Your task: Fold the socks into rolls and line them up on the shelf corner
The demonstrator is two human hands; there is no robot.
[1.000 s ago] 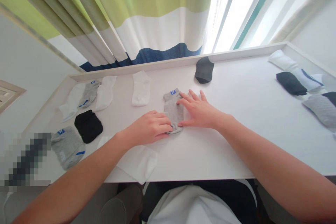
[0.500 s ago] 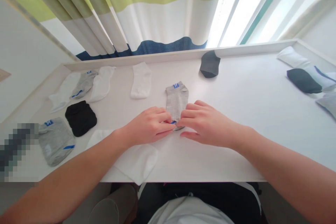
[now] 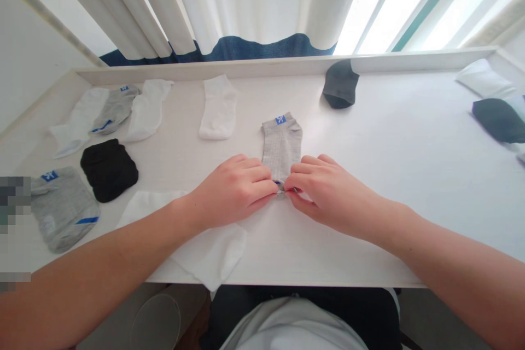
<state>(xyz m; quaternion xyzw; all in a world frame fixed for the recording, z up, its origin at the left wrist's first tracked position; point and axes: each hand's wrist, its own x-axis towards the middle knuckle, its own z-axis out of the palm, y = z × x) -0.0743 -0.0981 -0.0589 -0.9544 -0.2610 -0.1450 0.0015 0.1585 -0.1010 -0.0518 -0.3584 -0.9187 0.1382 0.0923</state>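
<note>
A grey sock (image 3: pixel 282 145) with a blue logo patch at its cuff lies flat before me, its toe end toward me. My left hand (image 3: pixel 245 188) pinches the near end from the left, fingers pressed together. From the right, my right hand (image 3: pixel 324 188) grips the same end between thumb and fingers. That toe end appears turned up or rolled slightly, though my fingertips hide part of it. Under my left forearm lies a white sock (image 3: pixel 217 251), partly covered by the arm.
To the left lie a black sock (image 3: pixel 110 169), a grey sock (image 3: pixel 65 213) and several others. A white sock (image 3: pixel 219 109) and a dark grey sock (image 3: pixel 340 86) lie farther back. Folded socks (image 3: pixel 498 120) sit at the right. A raised ledge (image 3: pixel 254 67) edges the table's back.
My right thumb and fingers have closed on the sock's near end, and that end now looks turned up. The view has tilted down slightly.
</note>
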